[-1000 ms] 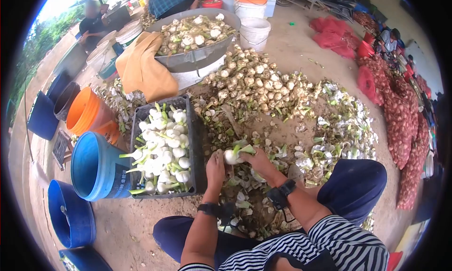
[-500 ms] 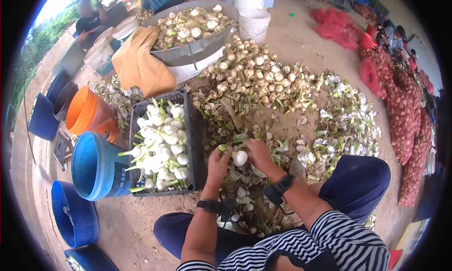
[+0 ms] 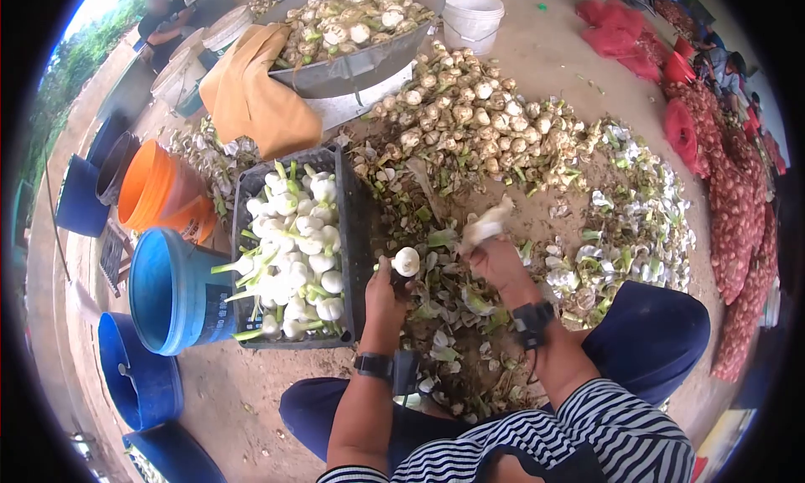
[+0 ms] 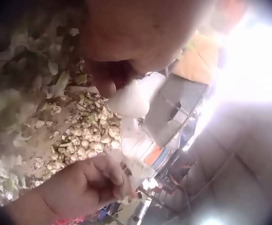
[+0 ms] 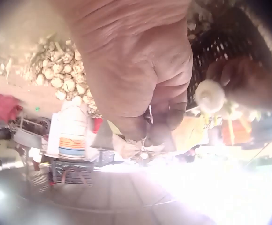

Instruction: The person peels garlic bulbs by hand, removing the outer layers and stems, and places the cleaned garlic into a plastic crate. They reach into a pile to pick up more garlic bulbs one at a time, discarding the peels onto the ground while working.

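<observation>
In the head view my left hand (image 3: 382, 303) grips a white garlic bulb (image 3: 407, 262) by its stem. The bulb is smooth and bright, and it also shows below my palm in the left wrist view. Off to the right, my right hand (image 3: 496, 267) pinches a strip of pale garlic skin (image 3: 489, 223), apart from the bulb and blurred. The right wrist view shows this papery husk (image 5: 138, 149) at my fingertips. Just left of my left hand stands a black crate (image 3: 356, 257) heaped with clean white garlic bulbs (image 3: 293, 248) with green stems.
Ahead lies a pile of unpeeled garlic (image 3: 495, 122), with loose skins (image 3: 629, 215) over the ground. A metal basin (image 3: 360, 76) of garlic and an orange cloth (image 3: 260, 97) are behind the crate. Blue (image 3: 163, 294) and orange buckets (image 3: 159, 189) line the left; red net sacks (image 3: 729, 206) line the right.
My hands were together at the garlic bulb and have moved apart. The right hand has swung forward and right with a strip of skin; the left keeps the bulb, now barer and whiter.
</observation>
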`<state>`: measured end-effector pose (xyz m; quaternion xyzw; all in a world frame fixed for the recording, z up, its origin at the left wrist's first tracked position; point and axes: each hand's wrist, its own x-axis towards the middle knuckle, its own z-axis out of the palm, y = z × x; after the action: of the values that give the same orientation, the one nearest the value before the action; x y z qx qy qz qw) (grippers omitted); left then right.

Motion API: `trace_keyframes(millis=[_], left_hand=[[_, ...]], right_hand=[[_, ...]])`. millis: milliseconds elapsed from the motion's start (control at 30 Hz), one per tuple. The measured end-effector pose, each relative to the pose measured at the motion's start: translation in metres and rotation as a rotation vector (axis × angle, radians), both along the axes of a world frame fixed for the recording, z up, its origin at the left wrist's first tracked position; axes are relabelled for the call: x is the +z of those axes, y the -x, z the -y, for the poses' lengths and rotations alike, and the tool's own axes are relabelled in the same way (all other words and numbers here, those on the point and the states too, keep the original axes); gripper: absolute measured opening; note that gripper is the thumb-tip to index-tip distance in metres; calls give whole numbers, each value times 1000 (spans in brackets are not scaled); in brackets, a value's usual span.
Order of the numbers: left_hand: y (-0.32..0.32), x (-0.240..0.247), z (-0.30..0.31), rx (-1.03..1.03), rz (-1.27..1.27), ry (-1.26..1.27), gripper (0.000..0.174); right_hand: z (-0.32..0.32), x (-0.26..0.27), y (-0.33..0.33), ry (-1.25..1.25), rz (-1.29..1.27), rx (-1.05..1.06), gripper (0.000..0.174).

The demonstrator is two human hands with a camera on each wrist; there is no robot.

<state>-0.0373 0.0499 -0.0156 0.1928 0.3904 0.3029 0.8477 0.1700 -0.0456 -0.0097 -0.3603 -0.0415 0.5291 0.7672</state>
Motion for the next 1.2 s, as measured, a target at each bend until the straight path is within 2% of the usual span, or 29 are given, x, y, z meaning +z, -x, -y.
trace_keyframes(millis=[33, 133, 167, 200, 233, 267, 333, 367, 433, 500, 533, 600, 700, 800, 900, 1000, 1067, 1133, 1167, 1200], left_hand=[[-1, 1, -5, -38, 16, -14, 33], [-6, 22, -21, 85, 67, 48, 35], [-7, 35, -26, 214, 167, 19, 36], [-6, 54, -36, 269, 254, 2, 38], [-6, 65, -44, 404, 222, -97, 39], [-1, 78, -45, 495, 326, -75, 41], [0, 90, -46, 559, 443, -161, 45], [-7, 96, -42, 589, 404, -113, 47], [-21, 80, -30, 355, 284, -154, 43], [-32, 52, -16, 98, 96, -125, 39], [-37, 37, -8, -42, -32, -76, 37], [-45, 25, 16, -211, -62, -44, 33], [-49, 28, 31, -425, -207, -69, 29], [-50, 37, 27, -449, -201, -51, 28], [-43, 29, 25, -348, -152, -34, 27], [-37, 30, 23, -353, -163, -124, 28], [-32, 9, 22, -368, -230, -305, 32], [-25, -19, 23, -361, -341, -499, 34], [-23, -18, 18, -378, -505, -648, 40], [-25, -16, 18, -315, -561, -704, 42]], right_hand=[[1, 8, -14, 253, 875, 373, 47], [-11, 2, -26, 625, 1743, 944, 53], [-12, -35, -38, 497, 1736, 903, 57], [-17, -47, -43, 432, 1630, 855, 54], [-26, -54, -49, 369, 1523, 806, 51], [-37, -61, -55, 305, 1417, 754, 48], [-75, -77, -75, 396, 1616, 672, 42], [-95, -81, -86, 444, 1716, 625, 39], [-131, -73, -104, 477, 1872, 394, 28], [-174, -84, -131, 409, 2146, 266, 26], [-194, -91, -140, 433, 2233, 218, 27], [-224, -107, -155, 489, 2379, 127, 28], [-243, -123, -164, 604, 2501, 62, 31], [-247, -111, -159, 863, 2530, 584, 24], [-232, -115, -158, 642, 2722, 333, 14], [-188, -109, -145, 587, 2511, 449, 7], [-154, -118, -127, 675, 2054, 472, 7], [-114, -118, -98, 736, 1564, 467, 16], [-93, -115, -76, 618, 1223, 409, 18], [-73, -108, -55, 497, 889, 343, 20]])
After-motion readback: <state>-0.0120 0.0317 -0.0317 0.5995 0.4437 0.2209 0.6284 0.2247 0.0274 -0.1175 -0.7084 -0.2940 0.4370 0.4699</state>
